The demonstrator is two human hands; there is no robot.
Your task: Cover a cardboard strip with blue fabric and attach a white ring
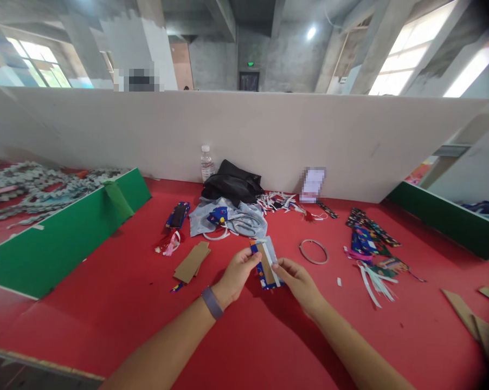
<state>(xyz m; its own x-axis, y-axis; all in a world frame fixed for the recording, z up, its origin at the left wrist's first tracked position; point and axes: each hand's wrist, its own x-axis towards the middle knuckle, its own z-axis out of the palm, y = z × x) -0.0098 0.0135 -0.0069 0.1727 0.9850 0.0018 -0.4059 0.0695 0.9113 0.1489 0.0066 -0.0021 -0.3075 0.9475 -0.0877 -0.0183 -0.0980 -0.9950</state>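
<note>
Both my hands meet over the red table (118, 303) and pinch one small piece between them. It is a brown cardboard strip wrapped in blue patterned fabric with a white tape edge (265, 264). My left hand (235, 276), with a grey band on the wrist, grips its left side. My right hand (295, 280) grips its lower right edge. The piece is held just above the table surface.
Loose cardboard strips (192, 261) lie to the left, a thin ring (313, 252) to the right. Scissors on fabric (244, 223), a black bag (232, 184) and a water bottle (206, 162) sit behind. Patterned fabric strips (368, 238) lie at right. Green dividers (65, 238) flank the table.
</note>
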